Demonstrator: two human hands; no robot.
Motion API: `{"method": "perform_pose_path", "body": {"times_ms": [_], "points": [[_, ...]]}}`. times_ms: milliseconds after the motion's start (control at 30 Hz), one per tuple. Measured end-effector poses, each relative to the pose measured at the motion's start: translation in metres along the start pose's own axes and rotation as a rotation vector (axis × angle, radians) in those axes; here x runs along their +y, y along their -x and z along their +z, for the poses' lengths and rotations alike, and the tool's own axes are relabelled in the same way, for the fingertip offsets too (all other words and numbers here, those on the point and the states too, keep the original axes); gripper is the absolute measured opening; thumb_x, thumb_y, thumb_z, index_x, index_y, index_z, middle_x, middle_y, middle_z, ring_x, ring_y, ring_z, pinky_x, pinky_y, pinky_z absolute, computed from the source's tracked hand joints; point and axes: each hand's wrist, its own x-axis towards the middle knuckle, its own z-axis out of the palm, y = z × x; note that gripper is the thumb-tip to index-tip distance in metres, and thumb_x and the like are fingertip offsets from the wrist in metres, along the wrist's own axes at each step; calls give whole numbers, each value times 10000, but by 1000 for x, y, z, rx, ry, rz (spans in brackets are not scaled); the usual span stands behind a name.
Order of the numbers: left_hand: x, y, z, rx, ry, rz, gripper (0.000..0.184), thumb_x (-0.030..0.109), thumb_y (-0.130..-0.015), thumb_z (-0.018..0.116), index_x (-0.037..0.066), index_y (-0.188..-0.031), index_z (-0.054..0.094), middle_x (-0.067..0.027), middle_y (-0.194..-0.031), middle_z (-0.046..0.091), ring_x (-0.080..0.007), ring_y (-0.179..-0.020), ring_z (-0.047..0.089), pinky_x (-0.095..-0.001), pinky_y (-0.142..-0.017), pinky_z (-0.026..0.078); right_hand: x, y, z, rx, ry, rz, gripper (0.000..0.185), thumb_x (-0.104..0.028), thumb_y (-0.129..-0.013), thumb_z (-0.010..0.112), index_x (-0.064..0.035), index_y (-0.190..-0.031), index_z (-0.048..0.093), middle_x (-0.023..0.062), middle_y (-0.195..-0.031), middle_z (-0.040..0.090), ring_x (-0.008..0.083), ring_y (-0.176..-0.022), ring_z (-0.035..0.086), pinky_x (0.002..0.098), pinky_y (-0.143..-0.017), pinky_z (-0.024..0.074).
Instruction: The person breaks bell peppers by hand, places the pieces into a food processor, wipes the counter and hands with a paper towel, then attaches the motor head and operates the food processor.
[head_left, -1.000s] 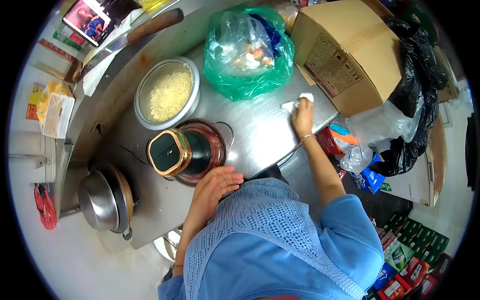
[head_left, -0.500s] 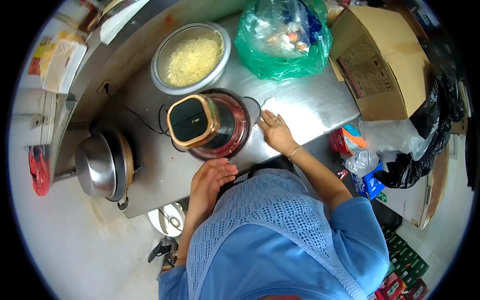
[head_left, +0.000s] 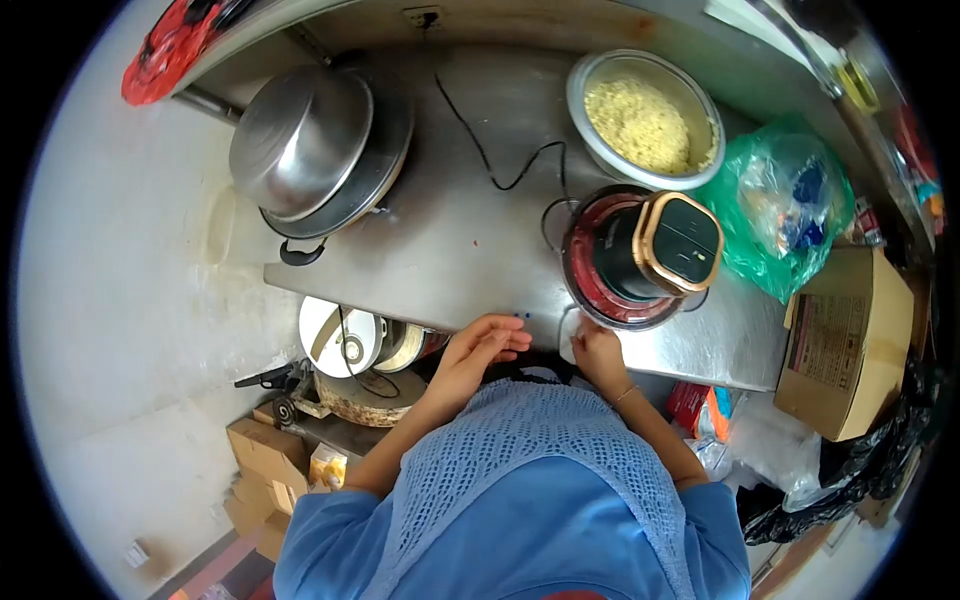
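My right hand (head_left: pixel 598 358) is closed on a white cloth (head_left: pixel 571 335) at the front edge of the steel table (head_left: pixel 440 270), just below the food chopper. My left hand (head_left: pixel 487 348) hovers by the same edge, fingers loosely apart, holding nothing. The chopper has a black and gold motor head (head_left: pixel 675 243) on a bowl with red contents (head_left: pixel 585 262). Behind it a metal bowl (head_left: pixel 578 95) holds chopped pale yellow food (head_left: pixel 640 122). Part of the cloth is hidden under my right hand.
A green plastic bag (head_left: pixel 770 262) and a cardboard box (head_left: pixel 860 340) stand at the right. Upturned on a black-handled pan (head_left: pixel 385 170), a steel basin (head_left: pixel 298 140) sits at the left. A black cord (head_left: pixel 480 150) runs to the wall socket (head_left: pixel 424 17). Below are a white-lidded appliance (head_left: pixel 330 335) and boxes (head_left: pixel 262 460).
The view has turned left, so the table's things appear farther right. My right hand has come with the cloth from the table's right part to the front edge beside the chopper and closed.
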Motion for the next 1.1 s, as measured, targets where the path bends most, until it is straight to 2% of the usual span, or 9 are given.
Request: {"method": "perform_pose_path", "body": {"times_ms": [33, 133, 367, 500, 567, 700, 900, 1033, 1100], "points": [[-1, 4, -10, 33, 18, 1, 299, 192, -944, 414, -3, -1158, 488, -126, -1052, 584, -202, -993, 559, -318, -893, 435, -4, -7, 14, 101, 7, -212, 206, -58, -701, 603, 36, -883, 584, 240, -859, 591, 365, -834, 590, 440, -746, 480], [-4, 17, -35, 97, 45, 32, 307, 204, -940, 428, -2, -1158, 490, -123, -1045, 589, -208, -997, 562, -320, -884, 438, -45, -38, 36, 14, -126, -83, 435, -73, -731, 617, 56, -1132, 509, 240, -1041, 546, 375, -965, 549, 402, -847, 461], [-18, 43, -87, 255, 157, 124, 270, 155, -947, 413, 7, -1153, 504, -111, -1056, 596, -174, -989, 566, -289, -849, 442, -86, -168, 61, 313, -13, -9, 340, -22, -707, 623, 44, -1030, 538, 258, -1044, 523, 397, -913, 559, 418, -769, 487], [-17, 54, -97, 336, 165, 156, 274, 168, -943, 426, 8, -1150, 506, -111, -1052, 600, -178, -983, 570, -294, -848, 444, -114, -215, 88, 194, 15, -53, 333, -77, -712, 597, 16, -1029, 552, 255, -1069, 518, 372, -921, 571, 416, -774, 490], [-16, 56, -101, 370, 162, 174, 276, 174, -942, 431, 9, -1149, 506, -111, -1052, 601, -178, -980, 571, -296, -849, 444, -142, -223, 99, -16, 64, -39, 331, -102, -695, 596, -32, -1018, 593, 175, -1058, 541, 351, -904, 575, 403, -785, 477], [-22, 53, -108, 393, 154, 186, 279, 185, -941, 427, 12, -1147, 501, -113, -1048, 601, -191, -975, 572, -310, -848, 445, -181, -201, 130, -374, 232, -329, 272, -131, -734, 556, -81, -999, 595, 103, -1101, 555, 282, -959, 581, 396, -787, 477], [-14, 45, -106, 363, 64, 198, 281, 194, -945, 419, 11, -1146, 494, -110, -1039, 598, -195, -975, 567, -316, -850, 442, -168, -155, 112, -249, 476, -931, 159, -151, -752, 522, -116, -824, 659, 44, -1020, 577, 225, -991, 537, 425, -880, 406], [-14, 38, -104, 330, 12, 207, 285, 193, -943, 429, 8, -1148, 498, -99, -1035, 599, -173, -969, 566, -294, -848, 439, -117, -168, 87, 5, 572, -851, 162, -157, -755, 517, -117, -833, 653, 53, -980, 571, 231, -965, 542, 407, -861, 419], [-15, 34, -101, 301, 14, 210, 278, 183, -941, 436, 8, -1146, 506, -96, -1031, 604, -165, -961, 567, -285, -843, 436, -101, -165, 69, -4, 499, -582, 176, -138, -735, 546, -98, -879, 638, 96, -979, 566, 263, -968, 543, 399, -838, 444]]}}
